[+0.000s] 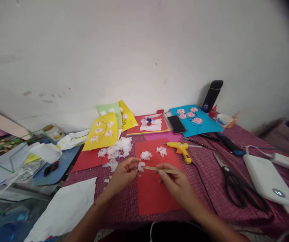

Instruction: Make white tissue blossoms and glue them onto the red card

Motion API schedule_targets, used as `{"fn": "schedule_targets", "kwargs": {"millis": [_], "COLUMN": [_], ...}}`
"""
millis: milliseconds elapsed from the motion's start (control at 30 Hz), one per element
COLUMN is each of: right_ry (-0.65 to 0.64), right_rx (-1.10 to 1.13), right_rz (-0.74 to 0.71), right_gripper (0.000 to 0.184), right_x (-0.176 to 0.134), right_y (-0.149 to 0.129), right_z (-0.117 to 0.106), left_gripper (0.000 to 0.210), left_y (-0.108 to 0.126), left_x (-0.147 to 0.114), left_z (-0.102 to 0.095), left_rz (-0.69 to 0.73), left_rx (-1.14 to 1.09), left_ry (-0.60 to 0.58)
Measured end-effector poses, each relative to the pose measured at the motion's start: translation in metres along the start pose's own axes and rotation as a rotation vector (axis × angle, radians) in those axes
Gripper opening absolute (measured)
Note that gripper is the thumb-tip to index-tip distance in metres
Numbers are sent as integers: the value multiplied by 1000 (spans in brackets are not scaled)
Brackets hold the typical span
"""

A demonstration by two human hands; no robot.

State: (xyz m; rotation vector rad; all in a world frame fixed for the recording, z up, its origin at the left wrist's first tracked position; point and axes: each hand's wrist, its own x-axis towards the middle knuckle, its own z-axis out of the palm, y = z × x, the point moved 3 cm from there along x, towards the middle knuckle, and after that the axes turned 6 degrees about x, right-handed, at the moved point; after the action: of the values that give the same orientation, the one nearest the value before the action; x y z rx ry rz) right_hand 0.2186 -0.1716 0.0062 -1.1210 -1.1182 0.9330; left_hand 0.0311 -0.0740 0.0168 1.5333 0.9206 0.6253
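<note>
My left hand is closed in a pinch on a small piece of white tissue paper. In my right hand is a flat wooden craft stick, its tip touching the tissue or right beside it. Both hands are over a red paper sheet. On that sheet lie two crumpled tissue flowers, one at the left and one at the right. A yellow glue gun rests at the sheet's upper right, its cord running toward me.
White tissue pieces lie left of the sheet, near yellow flower cards. Black-handled scissors and a white power bank lie at right. Behind are a phone, a blue flower sheet, a bowl and a black bottle.
</note>
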Motion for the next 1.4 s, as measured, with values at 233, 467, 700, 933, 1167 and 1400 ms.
{"fn": "schedule_targets", "kwargs": {"millis": [233, 467, 700, 933, 1167, 1400], "right_ry": [120, -28, -131, -302, -281, -276], "right_rx": [9, 129, -245, -451, -636, -754], "right_rz": [-63, -8, -154, -156, -177, -192], "right_gripper": [33, 26, 27, 16, 17, 19], "right_x": [16, 21, 62, 114, 133, 133], "right_y": [-11, -16, -48, -51, -31, -4], "right_z": [-11, -20, -26, -21, -35, -41], "left_gripper": [31, 22, 21, 16, 19, 21], "left_y": [-6, -1, 18, 24, 11, -2], "left_x": [1, 0, 16, 64, 89, 95], "left_z": [14, 24, 33, 36, 51, 60], "left_rz": [56, 209, 305, 395, 322, 282], "left_rx": [119, 436, 518, 626, 873, 946], "left_ry": [44, 8, -42, 69, 101, 95]}}
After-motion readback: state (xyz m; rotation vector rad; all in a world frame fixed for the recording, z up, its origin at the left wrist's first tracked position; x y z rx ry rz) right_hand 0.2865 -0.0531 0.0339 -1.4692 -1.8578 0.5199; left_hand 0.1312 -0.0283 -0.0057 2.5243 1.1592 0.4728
